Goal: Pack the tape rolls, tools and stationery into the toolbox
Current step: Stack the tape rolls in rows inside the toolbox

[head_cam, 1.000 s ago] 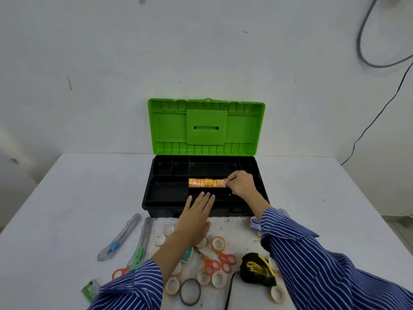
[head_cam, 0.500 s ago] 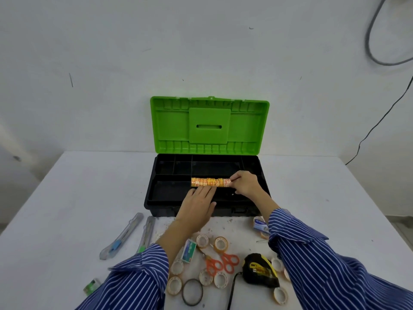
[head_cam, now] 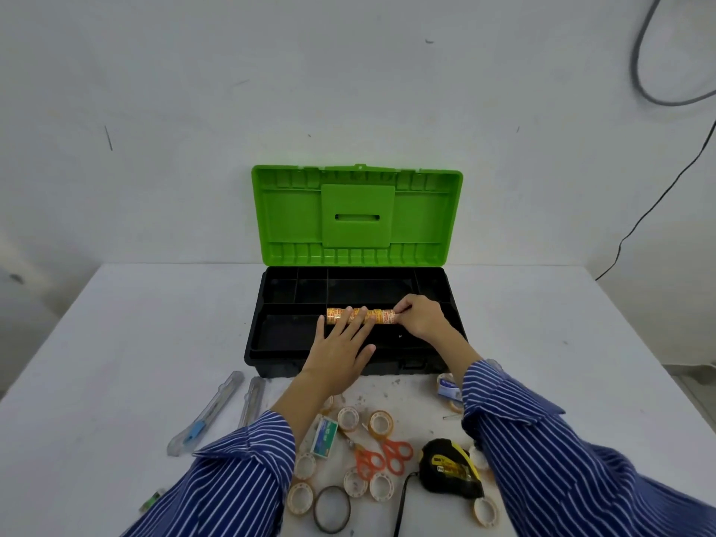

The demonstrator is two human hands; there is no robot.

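Orange tape stack (head_cam: 360, 316): left hand (head_cam: 341, 352) lies flat-fingered on it; right hand (head_cam: 420, 317) pinches its end.

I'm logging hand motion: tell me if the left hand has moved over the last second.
Yes. The left hand has moved forward over the toolbox's front rim, from hovering near it to laying straight fingers against the orange stack of tape rolls.

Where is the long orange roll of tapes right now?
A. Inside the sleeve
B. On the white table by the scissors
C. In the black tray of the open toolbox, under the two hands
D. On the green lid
C: the long orange roll of tapes lies in the black tray of the green-lidded toolbox; the left hand rests flat fingers on it and the right hand pinches its end.
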